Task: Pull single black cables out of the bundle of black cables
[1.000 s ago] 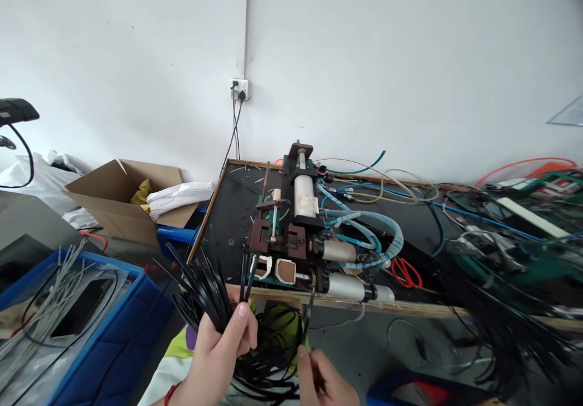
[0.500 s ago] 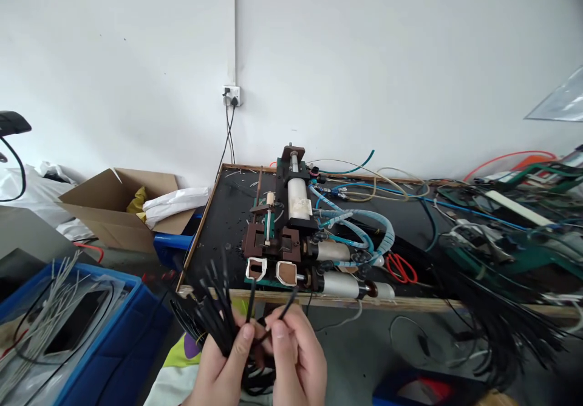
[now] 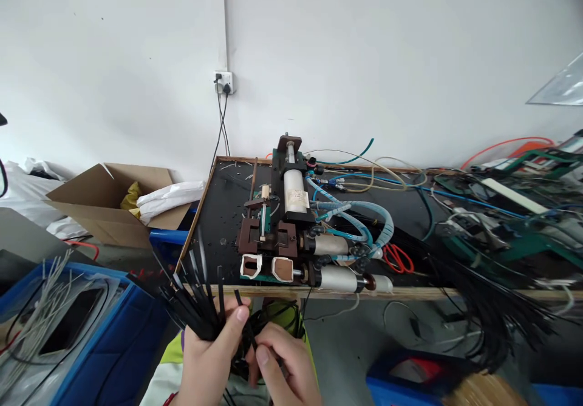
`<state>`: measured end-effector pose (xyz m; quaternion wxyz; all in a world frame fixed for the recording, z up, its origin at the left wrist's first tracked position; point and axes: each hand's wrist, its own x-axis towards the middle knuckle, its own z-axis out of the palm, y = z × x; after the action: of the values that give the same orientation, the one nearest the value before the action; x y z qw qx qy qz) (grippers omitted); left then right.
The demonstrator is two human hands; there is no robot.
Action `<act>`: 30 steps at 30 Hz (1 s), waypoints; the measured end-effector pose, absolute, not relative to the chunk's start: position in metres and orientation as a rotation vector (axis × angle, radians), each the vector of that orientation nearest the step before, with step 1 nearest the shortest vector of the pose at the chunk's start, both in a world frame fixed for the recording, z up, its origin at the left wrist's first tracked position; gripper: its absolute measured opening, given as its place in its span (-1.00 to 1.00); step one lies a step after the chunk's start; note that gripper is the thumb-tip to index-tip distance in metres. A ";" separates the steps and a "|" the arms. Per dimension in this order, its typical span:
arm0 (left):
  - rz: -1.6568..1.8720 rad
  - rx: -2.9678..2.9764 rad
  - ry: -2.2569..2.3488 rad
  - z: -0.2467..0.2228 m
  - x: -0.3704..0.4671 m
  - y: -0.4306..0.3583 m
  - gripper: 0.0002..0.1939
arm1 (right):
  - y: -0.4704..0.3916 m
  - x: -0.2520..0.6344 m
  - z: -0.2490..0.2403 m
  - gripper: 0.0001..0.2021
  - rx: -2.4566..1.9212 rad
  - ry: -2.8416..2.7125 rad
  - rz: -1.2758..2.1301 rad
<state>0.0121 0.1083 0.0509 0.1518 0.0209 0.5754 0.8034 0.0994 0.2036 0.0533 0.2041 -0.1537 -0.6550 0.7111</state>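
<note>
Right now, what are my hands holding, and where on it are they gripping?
The left hand clasps a bundle of black strips around its lower end, tips fanning upward. The right hand pinches one black strip near its lower part.

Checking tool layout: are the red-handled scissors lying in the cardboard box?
No, the red-handled scissors lie on the black workbench right of the pneumatic machine, while the cardboard box sits far left.

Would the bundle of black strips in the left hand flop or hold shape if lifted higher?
Probably semi-stiff: the black strips fan upward from the left hand without drooping. Likely light, since one grip holds many. The right hand pinches one strip; loose ends could slide apart.
</note>
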 end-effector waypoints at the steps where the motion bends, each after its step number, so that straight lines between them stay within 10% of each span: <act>1: 2.331 0.056 1.625 0.054 0.012 0.110 -0.70 | 0.205 0.099 0.050 -0.57 -0.389 -1.763 2.080; 10: 2.554 0.210 1.474 0.070 0.006 0.112 -0.76 | 0.196 0.056 0.024 -0.69 -0.336 -0.581 2.609; 30: 2.537 0.185 1.318 0.060 0.003 0.112 -0.72 | 0.198 0.041 0.039 -0.75 -0.306 -0.361 2.797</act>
<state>0.0034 0.1117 0.0597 0.1380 0.0641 0.4555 0.8771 0.0410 0.1983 0.0386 0.1518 -0.1065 -0.1259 0.9746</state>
